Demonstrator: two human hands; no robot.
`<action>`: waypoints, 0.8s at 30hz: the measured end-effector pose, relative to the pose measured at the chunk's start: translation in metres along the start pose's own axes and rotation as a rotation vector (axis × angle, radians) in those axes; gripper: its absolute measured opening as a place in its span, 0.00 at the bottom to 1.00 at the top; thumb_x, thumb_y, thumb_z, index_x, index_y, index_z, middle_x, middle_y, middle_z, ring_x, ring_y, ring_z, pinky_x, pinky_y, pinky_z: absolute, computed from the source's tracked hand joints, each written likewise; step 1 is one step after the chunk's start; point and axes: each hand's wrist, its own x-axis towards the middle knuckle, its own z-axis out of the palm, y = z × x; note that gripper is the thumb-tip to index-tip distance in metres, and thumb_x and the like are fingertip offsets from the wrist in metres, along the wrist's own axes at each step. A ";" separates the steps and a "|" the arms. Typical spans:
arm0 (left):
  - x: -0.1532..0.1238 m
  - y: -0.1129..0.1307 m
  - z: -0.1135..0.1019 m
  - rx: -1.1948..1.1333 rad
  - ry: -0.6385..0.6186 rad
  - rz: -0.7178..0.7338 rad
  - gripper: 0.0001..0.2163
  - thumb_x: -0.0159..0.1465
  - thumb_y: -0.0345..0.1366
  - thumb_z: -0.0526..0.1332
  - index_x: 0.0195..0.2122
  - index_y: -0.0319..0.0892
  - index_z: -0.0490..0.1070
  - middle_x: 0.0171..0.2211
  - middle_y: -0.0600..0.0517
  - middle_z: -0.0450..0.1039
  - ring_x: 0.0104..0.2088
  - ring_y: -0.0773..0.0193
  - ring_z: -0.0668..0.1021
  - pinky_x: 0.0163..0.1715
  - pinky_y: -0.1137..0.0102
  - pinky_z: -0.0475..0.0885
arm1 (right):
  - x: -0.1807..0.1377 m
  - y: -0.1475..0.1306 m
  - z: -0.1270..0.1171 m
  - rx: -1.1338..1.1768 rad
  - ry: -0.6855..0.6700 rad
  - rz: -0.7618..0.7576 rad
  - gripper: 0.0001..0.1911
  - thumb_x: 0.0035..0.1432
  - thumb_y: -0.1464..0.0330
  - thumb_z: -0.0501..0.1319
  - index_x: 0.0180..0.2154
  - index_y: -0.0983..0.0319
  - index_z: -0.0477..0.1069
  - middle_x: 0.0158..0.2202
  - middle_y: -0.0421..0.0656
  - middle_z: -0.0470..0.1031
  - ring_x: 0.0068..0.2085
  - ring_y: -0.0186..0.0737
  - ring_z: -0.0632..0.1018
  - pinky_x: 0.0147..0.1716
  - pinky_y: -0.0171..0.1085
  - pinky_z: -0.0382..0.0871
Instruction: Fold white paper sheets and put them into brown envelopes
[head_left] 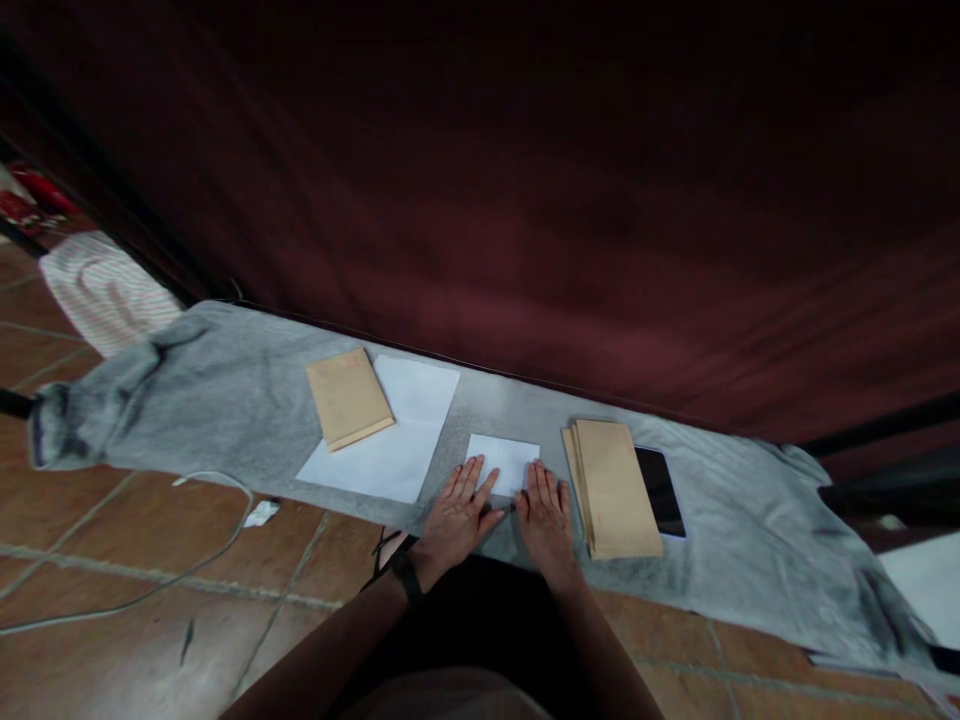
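A small white rectangle of paper (504,458), which looks folded, lies on the grey cloth in front of me. My left hand (456,515) rests flat on its left part, fingers stretched out. Over its right edge lies my right hand (546,520), also flat with the fingers extended. To the left are larger white sheets (405,455), partly covered by a brown envelope (349,398). Close to my right hand sits a stack of brown envelopes (616,490), which partly hides a dark-screened phone or tablet (660,490).
The grey cloth (247,400) covers a long narrow bench. A dark red curtain (480,230) hangs right behind it. On the tiled floor (135,620) run a white cable (187,572) and a crumpled white scrap (262,513). A striped cloth (109,290) hangs at the far left.
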 end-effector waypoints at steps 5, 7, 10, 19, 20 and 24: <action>-0.008 -0.005 -0.005 -0.035 -0.048 0.121 0.29 0.70 0.49 0.58 0.69 0.46 0.57 0.71 0.41 0.54 0.71 0.51 0.59 0.67 0.52 0.58 | 0.001 -0.002 -0.003 -0.013 -0.022 0.003 0.28 0.73 0.65 0.46 0.70 0.68 0.54 0.69 0.57 0.58 0.69 0.53 0.61 0.65 0.60 0.55; -0.010 -0.006 -0.004 -0.038 -0.055 0.134 0.29 0.70 0.50 0.58 0.69 0.46 0.57 0.71 0.41 0.54 0.70 0.51 0.59 0.67 0.53 0.58 | 0.002 -0.003 -0.005 -0.006 -0.013 0.011 0.28 0.73 0.65 0.46 0.69 0.68 0.54 0.70 0.57 0.58 0.70 0.53 0.60 0.66 0.59 0.54; -0.011 -0.007 -0.002 -0.033 -0.052 0.141 0.30 0.69 0.49 0.59 0.69 0.45 0.57 0.71 0.40 0.54 0.70 0.51 0.59 0.67 0.53 0.58 | 0.002 -0.009 -0.008 0.036 -0.029 -0.057 0.28 0.74 0.65 0.44 0.70 0.68 0.53 0.70 0.55 0.57 0.71 0.50 0.58 0.67 0.57 0.53; -0.013 -0.009 0.001 -0.022 -0.004 0.175 0.28 0.71 0.47 0.56 0.69 0.41 0.56 0.71 0.39 0.54 0.71 0.50 0.58 0.68 0.53 0.57 | -0.013 -0.020 -0.009 0.033 -0.043 -0.155 0.28 0.75 0.63 0.45 0.70 0.66 0.53 0.70 0.53 0.57 0.71 0.47 0.59 0.68 0.52 0.52; -0.013 -0.010 0.001 -0.020 -0.006 0.176 0.28 0.71 0.47 0.56 0.69 0.41 0.56 0.71 0.39 0.53 0.71 0.50 0.58 0.68 0.53 0.57 | -0.016 -0.018 -0.008 0.028 -0.028 -0.146 0.28 0.75 0.62 0.45 0.70 0.67 0.53 0.70 0.53 0.57 0.71 0.47 0.59 0.68 0.52 0.52; -0.018 -0.012 -0.003 -0.005 -0.043 0.190 0.29 0.70 0.47 0.58 0.70 0.43 0.55 0.72 0.39 0.52 0.71 0.49 0.58 0.67 0.53 0.58 | -0.021 -0.011 -0.008 0.022 -0.004 -0.121 0.28 0.75 0.62 0.43 0.70 0.66 0.54 0.70 0.53 0.58 0.70 0.48 0.61 0.68 0.53 0.52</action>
